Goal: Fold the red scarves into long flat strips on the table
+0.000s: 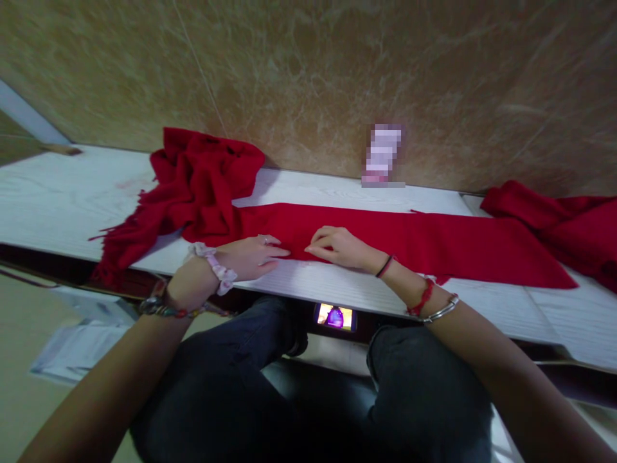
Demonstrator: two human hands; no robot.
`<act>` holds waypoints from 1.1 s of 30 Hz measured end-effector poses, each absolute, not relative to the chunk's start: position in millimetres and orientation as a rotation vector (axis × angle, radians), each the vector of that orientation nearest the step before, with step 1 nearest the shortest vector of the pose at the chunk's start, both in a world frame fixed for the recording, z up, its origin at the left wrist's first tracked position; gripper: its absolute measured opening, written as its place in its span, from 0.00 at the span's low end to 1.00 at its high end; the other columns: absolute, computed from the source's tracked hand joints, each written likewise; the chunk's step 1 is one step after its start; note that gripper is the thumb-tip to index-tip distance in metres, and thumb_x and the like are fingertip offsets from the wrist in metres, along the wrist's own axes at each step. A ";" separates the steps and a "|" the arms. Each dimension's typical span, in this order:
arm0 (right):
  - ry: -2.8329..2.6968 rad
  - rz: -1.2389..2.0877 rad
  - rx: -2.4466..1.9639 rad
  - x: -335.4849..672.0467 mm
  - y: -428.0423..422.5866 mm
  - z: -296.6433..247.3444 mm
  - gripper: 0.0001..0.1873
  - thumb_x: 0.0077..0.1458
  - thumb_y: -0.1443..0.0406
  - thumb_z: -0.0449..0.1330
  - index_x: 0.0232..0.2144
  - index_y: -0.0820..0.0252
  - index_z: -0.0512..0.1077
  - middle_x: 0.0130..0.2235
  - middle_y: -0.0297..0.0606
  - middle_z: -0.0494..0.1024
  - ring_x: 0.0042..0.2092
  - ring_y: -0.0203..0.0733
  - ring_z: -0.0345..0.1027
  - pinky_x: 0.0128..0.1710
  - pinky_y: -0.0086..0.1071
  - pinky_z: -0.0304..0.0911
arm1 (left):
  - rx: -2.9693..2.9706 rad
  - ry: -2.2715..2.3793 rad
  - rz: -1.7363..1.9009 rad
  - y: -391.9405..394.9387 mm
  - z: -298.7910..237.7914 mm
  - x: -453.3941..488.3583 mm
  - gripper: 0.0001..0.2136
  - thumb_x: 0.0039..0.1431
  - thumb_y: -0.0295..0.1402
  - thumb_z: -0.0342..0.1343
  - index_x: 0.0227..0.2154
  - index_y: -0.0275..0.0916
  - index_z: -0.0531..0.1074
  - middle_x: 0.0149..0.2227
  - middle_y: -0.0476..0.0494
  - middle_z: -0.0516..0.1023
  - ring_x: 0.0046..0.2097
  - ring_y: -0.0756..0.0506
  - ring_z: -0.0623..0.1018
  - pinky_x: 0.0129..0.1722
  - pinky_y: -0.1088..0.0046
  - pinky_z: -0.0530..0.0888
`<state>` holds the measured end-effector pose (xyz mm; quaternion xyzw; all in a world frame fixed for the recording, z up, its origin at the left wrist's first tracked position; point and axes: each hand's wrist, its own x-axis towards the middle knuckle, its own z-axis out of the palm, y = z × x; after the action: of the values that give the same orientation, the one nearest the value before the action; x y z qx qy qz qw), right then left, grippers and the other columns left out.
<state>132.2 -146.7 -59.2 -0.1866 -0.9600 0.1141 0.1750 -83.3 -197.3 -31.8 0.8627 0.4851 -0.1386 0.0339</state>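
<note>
A long red scarf (434, 241) lies stretched across a white wood-grain table (62, 199), bunched into a heap with fringe at the left (202, 173) and piled again at the far right (569, 222). My left hand (248, 256) lies flat with fingers stretched out on the scarf's near edge. My right hand (340, 247) sits just to its right, fingers curled and pinching the scarf's near edge. Both wrists carry bracelets and bands.
A marbled brown wall (308, 71) rises right behind the table. A small blurred-out object (383, 156) stands at the wall. A lit phone (335, 317) rests below the table edge between my knees. Papers (72, 347) lie on the floor at left.
</note>
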 end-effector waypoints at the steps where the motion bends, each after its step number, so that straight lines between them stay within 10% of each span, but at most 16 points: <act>1: -2.677 0.317 -0.601 131.1 -143.4 -58.0 0.17 0.60 0.64 0.47 0.36 0.66 0.74 0.37 0.43 0.73 0.40 0.36 0.65 0.42 0.31 0.59 | 2.646 1.482 -0.440 -198.2 -32.1 -83.1 0.17 0.59 0.30 0.44 0.50 0.40 0.67 0.53 0.43 0.68 0.56 0.46 0.63 0.54 0.72 0.59; 14: -2.867 0.180 -0.743 119.3 -146.8 -82.4 0.26 0.59 0.55 0.47 0.57 0.60 0.57 0.60 0.44 0.56 0.61 0.47 0.46 0.57 0.50 0.42 | 2.619 1.529 -0.531 -194.3 -40.0 -94.0 0.17 0.61 0.34 0.42 0.52 0.44 0.65 0.56 0.41 0.63 0.59 0.42 0.58 0.54 0.65 0.58; 24: -2.708 0.165 -0.578 117.7 -151.6 -77.9 0.26 0.53 0.53 0.54 0.47 0.66 0.68 0.49 0.48 0.70 0.51 0.45 0.60 0.50 0.41 0.53 | 2.821 1.637 -0.526 -191.5 -40.3 -87.7 0.16 0.55 0.25 0.41 0.44 0.39 0.68 0.45 0.41 0.70 0.43 0.43 0.73 0.36 0.70 0.71; 33: -2.776 0.008 -0.682 110.7 -163.2 -70.0 0.11 0.55 0.71 0.51 0.38 0.66 0.72 0.38 0.44 0.73 0.41 0.41 0.62 0.39 0.33 0.56 | 2.781 1.613 -0.372 -180.2 -51.1 -94.9 0.16 0.50 0.21 0.42 0.41 0.37 0.67 0.42 0.41 0.68 0.43 0.46 0.71 0.43 0.72 0.68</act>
<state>110.7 -163.2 -70.0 -0.2363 -0.9614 0.0027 0.1411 -94.9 -180.2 -51.1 0.8583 0.4979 -0.1147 -0.0473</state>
